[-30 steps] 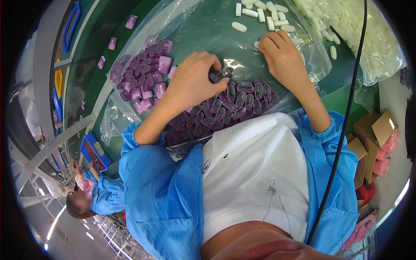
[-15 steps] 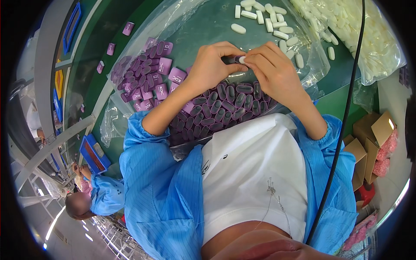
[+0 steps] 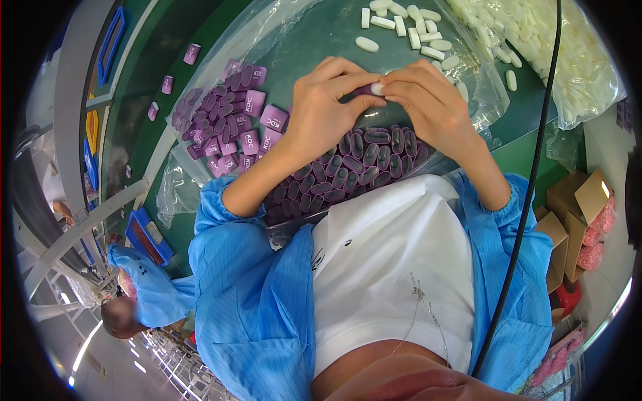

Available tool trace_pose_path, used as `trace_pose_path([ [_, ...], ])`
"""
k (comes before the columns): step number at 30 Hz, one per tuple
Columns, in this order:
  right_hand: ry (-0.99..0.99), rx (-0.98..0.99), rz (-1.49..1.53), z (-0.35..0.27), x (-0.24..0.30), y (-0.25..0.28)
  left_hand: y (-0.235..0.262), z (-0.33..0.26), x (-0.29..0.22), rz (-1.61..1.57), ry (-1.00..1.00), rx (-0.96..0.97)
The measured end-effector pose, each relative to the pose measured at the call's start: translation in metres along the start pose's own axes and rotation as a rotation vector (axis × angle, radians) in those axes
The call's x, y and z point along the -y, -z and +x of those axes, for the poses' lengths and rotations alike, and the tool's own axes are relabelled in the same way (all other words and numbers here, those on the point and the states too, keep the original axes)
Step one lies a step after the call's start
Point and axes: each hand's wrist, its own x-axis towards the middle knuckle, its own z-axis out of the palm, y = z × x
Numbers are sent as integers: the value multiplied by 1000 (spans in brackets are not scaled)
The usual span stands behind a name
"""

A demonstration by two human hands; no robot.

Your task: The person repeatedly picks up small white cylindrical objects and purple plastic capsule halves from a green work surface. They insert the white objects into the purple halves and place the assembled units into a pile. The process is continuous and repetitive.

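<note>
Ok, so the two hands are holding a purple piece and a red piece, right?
Not quite: the head view shows a white piece, not a red one. The left hand and right hand do hold it and a purple piece.

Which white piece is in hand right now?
The white piece pinched by the right hand, at the end of the purple piece in the left hand; the others lie loose or bagged.

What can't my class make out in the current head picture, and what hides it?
Head view:
- Held purple piece: mostly covered by the left hand.
- Held white piece: only part shows; the right hand covers the rest.
- How far they fit together: hidden by fingers.
- Bag of white pieces: cut off by the upper edge.
</note>
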Motion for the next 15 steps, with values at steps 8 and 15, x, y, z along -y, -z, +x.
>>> trace_pose_path([
  [8, 64, -103, -109, 2, 6, 10, 6, 7, -7, -68, -110, -65],
  [15, -49, -158, 86, -4, 10, 7, 3, 7, -2, -201, -110, 4],
])
